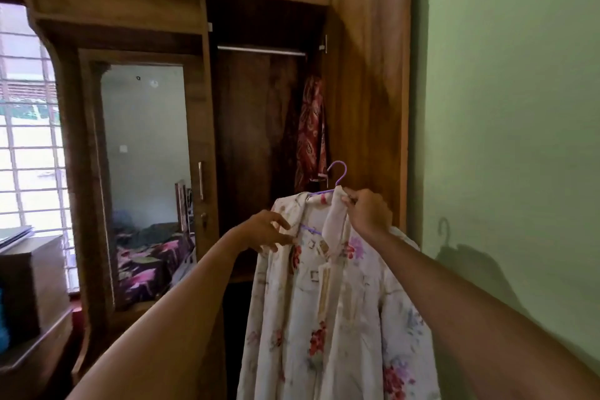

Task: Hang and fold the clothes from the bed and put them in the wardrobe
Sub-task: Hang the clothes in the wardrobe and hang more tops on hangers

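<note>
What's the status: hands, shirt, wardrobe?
Left hand pinches shirt front; right hand grips collar. Shirt on hanger, not yet on rail. Red garment hangs inside, far right.

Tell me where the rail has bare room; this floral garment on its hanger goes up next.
The rail is bare along its visible length, from the middle post to the open door. Only the red patterned garment, below its right end, crowds it.

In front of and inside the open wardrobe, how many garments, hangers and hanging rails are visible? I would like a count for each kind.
Garments: 2 (cream floral garment, red patterned garment)
Hangers: 1 (purple hanger)
Rails: 1 (metal rail)
Total: 4
</note>
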The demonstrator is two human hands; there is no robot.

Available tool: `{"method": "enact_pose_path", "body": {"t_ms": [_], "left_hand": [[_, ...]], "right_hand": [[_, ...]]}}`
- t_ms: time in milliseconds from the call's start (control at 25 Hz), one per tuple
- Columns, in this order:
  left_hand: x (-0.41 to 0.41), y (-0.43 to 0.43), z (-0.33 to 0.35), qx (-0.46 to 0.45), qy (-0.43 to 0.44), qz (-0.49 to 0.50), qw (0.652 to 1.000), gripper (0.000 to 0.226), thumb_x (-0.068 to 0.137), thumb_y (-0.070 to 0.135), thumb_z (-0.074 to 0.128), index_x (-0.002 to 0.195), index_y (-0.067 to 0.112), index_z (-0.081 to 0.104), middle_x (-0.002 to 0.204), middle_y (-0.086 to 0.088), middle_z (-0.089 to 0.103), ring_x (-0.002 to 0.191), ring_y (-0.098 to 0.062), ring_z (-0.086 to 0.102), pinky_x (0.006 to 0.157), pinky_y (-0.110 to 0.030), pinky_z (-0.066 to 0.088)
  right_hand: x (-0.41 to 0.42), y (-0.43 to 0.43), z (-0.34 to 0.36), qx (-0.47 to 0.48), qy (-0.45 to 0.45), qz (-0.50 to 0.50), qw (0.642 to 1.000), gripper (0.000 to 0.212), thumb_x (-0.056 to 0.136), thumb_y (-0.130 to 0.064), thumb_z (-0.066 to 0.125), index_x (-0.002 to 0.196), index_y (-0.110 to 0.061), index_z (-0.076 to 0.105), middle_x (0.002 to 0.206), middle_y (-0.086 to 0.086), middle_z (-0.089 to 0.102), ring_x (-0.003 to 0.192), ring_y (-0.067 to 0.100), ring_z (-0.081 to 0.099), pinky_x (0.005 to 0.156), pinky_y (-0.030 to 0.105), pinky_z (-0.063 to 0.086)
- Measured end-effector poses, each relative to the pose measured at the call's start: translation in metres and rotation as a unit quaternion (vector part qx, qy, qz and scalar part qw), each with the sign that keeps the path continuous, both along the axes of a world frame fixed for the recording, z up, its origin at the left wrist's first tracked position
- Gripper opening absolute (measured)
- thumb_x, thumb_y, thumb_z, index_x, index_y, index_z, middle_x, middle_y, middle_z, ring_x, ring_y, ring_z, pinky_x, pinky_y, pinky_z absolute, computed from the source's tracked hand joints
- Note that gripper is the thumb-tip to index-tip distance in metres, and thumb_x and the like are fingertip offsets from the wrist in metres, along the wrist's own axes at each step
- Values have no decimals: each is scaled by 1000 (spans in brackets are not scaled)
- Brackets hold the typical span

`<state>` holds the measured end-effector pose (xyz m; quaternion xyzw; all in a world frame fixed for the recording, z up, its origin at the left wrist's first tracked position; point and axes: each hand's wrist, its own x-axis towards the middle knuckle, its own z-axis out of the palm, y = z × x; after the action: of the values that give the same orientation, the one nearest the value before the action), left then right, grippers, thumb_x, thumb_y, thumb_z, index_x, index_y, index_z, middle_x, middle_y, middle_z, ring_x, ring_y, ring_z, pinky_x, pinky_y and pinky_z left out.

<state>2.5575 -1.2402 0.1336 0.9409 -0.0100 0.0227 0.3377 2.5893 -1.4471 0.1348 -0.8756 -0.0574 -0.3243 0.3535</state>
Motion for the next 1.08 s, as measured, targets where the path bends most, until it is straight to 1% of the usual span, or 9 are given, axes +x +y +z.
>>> {"method": "enact_pose_path", "body": {"t_ms": [80,200,280,480,560,640,760,920,1080], "left_hand": [[42,12,23,12,-18,4,1000,42,79,31,73,116,20,57,105,0,61,79,-9,65,62,-26,51],[104,24,51,23,-33,-1,999,34,78,33,74,106,26,56,112,1,57,78,-7,64,64,-27,50],[148,32,73,16,-52,-8,999,34,78,33,74,105,27,55,110,1,58,77,-7,64,67,-29,51],[247,66,125,39,-73,-47,995,46,79,33,74,119,24,53,117,2,54,84,-11,62,75,-32,50],[290,85,155,55,-98,-67,991,46,79,33,73,120,25,53,116,2,54,80,-8,62,72,-29,51],[329,104,188,72,-129,-84,985,44,81,33,72,119,24,53,116,1,56,74,-5,62,65,-25,50],[380,133,224,88,-169,-100,977,42,80,35,72,115,24,52,102,5,58,70,-4,63,59,-24,48],[437,158,249,83,-180,-107,974,38,76,34,76,106,25,55,88,7,60,73,-6,63,53,-22,47],[487,171,262,60,-214,-115,968,37,74,33,77,101,24,54,83,6,62,65,-6,64,50,-21,46]], "right_hand": [[38,11,32,-7,-9,-25,1000,33,99,-36,44,123,-20,61,117,7,65,102,28,61,70,29,39],[92,27,74,-35,-30,-50,998,33,101,-34,42,122,-17,61,117,10,63,105,30,59,74,33,40],[130,39,104,-52,-55,-71,995,31,101,-31,42,119,-15,62,116,11,63,106,30,59,75,34,41],[200,72,193,-82,-118,-105,984,27,98,-24,45,112,-9,62,118,16,62,109,36,58,80,38,45],[229,88,231,-95,-135,-107,980,25,98,-22,45,112,-6,58,119,17,60,110,36,57,79,37,42],[257,103,263,-106,-157,-119,975,20,99,-18,44,109,-7,57,115,15,60,106,34,58,74,36,39],[293,124,304,-83,-203,-138,966,21,100,-17,40,107,-8,58,112,15,61,102,33,59,72,36,38],[341,145,342,-64,-228,-144,961,19,99,-19,45,106,-8,58,114,15,61,104,33,58,74,36,39],[396,169,357,-88,-224,-159,958,20,98,-18,47,111,-7,58,116,16,60,106,33,57,76,37,40]]}}
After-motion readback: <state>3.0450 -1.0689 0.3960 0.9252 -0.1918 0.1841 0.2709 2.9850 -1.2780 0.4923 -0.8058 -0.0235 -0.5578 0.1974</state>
